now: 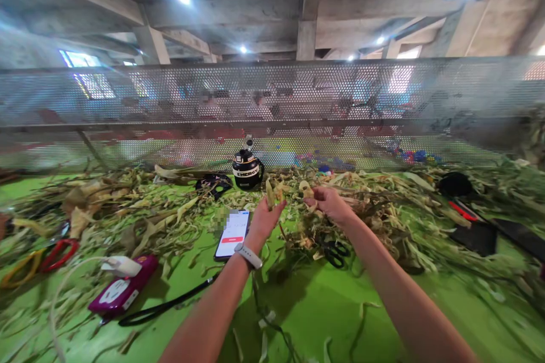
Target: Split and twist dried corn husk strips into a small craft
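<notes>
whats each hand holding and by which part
Left grip: pale husk piece, by its lower end. Right grip: curled husk strip, exact spot unclear.

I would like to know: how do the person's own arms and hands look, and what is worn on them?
The left hand has a pale grey strap, like a watch band, around its wrist. The right hand has nothing visible on its wrist. Neither wears a glove, and no sleeves show.
</notes>
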### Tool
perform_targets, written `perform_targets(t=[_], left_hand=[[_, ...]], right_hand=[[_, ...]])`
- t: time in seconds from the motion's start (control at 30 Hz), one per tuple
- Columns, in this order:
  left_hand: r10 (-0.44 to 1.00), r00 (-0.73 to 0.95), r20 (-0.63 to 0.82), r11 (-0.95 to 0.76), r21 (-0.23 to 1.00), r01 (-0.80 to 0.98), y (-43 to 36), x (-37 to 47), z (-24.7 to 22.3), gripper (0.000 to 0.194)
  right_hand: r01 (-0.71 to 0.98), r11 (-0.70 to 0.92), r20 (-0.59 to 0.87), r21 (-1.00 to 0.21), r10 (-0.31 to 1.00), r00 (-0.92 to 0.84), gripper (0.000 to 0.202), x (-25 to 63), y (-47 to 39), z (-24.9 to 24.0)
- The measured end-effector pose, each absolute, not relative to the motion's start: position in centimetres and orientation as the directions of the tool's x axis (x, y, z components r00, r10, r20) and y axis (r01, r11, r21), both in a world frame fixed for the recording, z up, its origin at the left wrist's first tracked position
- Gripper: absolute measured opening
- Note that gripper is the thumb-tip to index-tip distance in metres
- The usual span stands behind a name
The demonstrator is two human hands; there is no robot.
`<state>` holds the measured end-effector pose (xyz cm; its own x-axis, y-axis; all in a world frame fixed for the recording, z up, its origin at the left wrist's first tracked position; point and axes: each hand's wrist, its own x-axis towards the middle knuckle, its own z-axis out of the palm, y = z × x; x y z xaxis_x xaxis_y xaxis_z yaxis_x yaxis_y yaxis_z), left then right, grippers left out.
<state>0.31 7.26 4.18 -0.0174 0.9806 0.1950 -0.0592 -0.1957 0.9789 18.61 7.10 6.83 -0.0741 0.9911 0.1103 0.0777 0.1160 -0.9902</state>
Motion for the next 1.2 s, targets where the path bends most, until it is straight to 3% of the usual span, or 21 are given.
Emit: perform_targets(t=[0.03, 0.17, 0.23, 0.37, 0.53, 0.67, 0.77, 0.97, 1.2], left_hand=[[0.973, -0.056, 0.226, -0.228, 0.973, -0.025, 7.1, 0.6, 4.5, 0.038], [0.955, 0.265, 0.134, -0.121, 0.991, -0.064, 6.4, 1.9, 5.1, 0.033], [0.955, 0.279, 0.098, -0.057, 0.987, -0.151, 6.3, 2.3, 4.9, 0.034], [0.973, 0.186, 0.135, -0.072, 0.948, -0.309, 6.8, 2.6, 4.5, 0.032], [0.978, -0.007, 0.207, -0.199, 0.932, -0.302, 7.2, 2.8, 4.8, 0.022], [0.971, -0.160, 0.178, -0.224, 0.914, -0.338, 7.2, 2.9, 5.1, 0.020], [0.974, -0.183, 0.135, -0.198, 0.897, -0.396, 7.0, 3.0, 5.2, 0.023], [0.975, -0.202, -0.092, -0.018, 0.874, -0.485, 7.5, 2.3, 5.3, 0.035], [0.972, -0.233, 0.041, -0.130, 0.914, -0.384, 8.0, 1.5, 5.4, 0.041]], right_hand=[[0.075, 0.111, 0.105, -0.991, 0.991, -0.079, 0.038, 18.3, 7.1, 6.7], [0.040, 0.080, 0.071, -0.996, 0.978, -0.198, 0.037, 17.2, 7.1, 6.2], [0.020, 0.081, 0.073, -0.997, 0.969, -0.238, 0.037, 16.7, 7.0, 5.9], [-0.030, 0.087, 0.091, -0.996, 0.968, -0.234, 0.037, 15.9, 6.7, 5.5], [-0.012, -0.072, -0.058, -0.997, 0.889, -0.453, 0.034, 15.3, 5.9, 5.4], [0.051, -0.033, -0.053, -0.998, 0.884, -0.464, 0.037, 15.0, 5.4, 5.7], [0.127, 0.024, -0.041, -0.992, 0.875, -0.483, 0.036, 15.1, 5.3, 5.8], [0.208, 0.045, -0.103, -0.977, 0.756, -0.647, 0.035, 16.2, 4.7, 5.8], [0.269, -0.024, -0.212, -0.963, 0.686, -0.696, 0.032, 17.2, 4.4, 5.6]])
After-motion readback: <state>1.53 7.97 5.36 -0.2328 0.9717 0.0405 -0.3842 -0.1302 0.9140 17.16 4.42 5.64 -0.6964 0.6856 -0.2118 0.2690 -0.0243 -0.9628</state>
